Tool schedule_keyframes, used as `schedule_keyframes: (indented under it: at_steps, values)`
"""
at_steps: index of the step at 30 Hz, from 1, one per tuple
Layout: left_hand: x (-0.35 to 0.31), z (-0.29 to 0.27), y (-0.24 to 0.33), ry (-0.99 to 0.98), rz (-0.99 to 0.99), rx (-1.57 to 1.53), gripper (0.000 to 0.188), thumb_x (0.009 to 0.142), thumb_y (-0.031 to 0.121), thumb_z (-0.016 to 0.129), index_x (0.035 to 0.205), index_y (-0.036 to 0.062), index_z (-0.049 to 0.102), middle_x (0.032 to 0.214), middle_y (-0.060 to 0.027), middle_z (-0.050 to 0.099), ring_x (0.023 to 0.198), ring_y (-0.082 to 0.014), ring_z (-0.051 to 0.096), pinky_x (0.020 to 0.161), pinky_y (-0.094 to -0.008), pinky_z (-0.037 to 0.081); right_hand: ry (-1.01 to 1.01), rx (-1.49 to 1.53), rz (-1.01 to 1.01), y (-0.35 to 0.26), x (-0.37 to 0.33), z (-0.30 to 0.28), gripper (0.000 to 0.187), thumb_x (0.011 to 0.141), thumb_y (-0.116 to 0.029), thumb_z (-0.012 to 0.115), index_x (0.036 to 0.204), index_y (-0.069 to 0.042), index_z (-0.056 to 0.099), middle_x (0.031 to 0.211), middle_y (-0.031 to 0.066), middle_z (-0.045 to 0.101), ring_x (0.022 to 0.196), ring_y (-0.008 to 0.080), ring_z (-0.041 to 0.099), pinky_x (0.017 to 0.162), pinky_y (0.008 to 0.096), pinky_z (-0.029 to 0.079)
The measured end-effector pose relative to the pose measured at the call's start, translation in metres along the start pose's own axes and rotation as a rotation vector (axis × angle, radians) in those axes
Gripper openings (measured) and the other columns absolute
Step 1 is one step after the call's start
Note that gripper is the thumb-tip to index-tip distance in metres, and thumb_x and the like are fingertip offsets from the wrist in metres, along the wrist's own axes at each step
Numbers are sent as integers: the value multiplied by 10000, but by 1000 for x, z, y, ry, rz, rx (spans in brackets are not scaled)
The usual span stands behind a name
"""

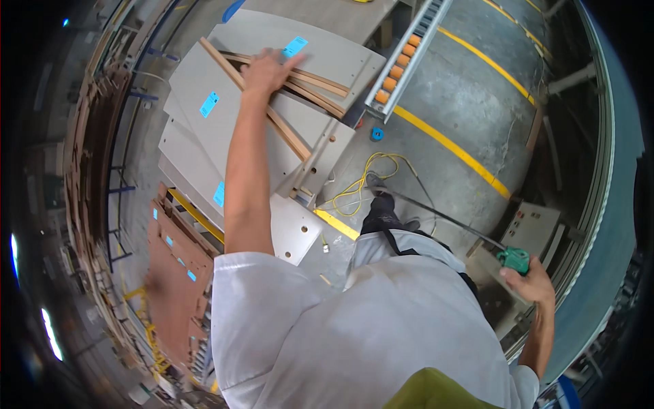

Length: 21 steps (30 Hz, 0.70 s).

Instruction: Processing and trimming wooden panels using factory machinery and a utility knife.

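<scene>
My left arm reaches far out over a stack of light grey panels (187, 146). On top lie several narrow wooden strips (289, 133), some crossing at an angle. My left hand (266, 71) is over the strips near their far ends, its fingers and thumb apart; whether it presses on them I cannot tell. Low on the right, my right hand (535, 283) is closed around a small green boxy device (514, 260). A long dark strip or hose (449, 219) runs from near the device toward my shoe; its exact kind is unclear.
A roller track with orange rollers (396, 71) stands beyond the panels. Yellow cable (371, 167) lies coiled on the floor near my foot, with a blue round object (377, 134) beside it. Brown panels (174, 273) stand at left; a grey control box (531, 228) is at right.
</scene>
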<state>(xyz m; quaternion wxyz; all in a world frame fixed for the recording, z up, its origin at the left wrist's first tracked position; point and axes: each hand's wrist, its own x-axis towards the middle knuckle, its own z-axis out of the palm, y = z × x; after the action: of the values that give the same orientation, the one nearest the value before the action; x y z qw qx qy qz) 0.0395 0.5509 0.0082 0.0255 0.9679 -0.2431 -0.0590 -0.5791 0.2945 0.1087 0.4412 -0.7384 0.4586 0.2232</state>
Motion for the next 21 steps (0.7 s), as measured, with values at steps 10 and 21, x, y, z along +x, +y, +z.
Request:
schedule_keyframes:
  at_steps: [10, 21]
  values:
    - [-109, 12, -27, 275, -495, -112, 925, 917, 793, 311, 1563, 133, 369, 1654, -164, 242, 1515, -465, 141, 1148, -724, 69, -81, -128, 38, 91, -38, 71, 635, 716, -503, 836, 799, 102, 663, 736, 194, 668, 729, 273, 686, 696, 398, 533]
    - [-160, 11, -41, 205, -244, -128, 909, 915, 774, 394, 1567, 142, 362, 1661, -135, 238, 1540, -366, 153, 1180, -678, 102, -76, 64, 103, 135, -23, 100, 829, 739, -571, 817, 1146, 116, 595, 1003, 226, 690, 942, 263, 677, 844, 380, 533]
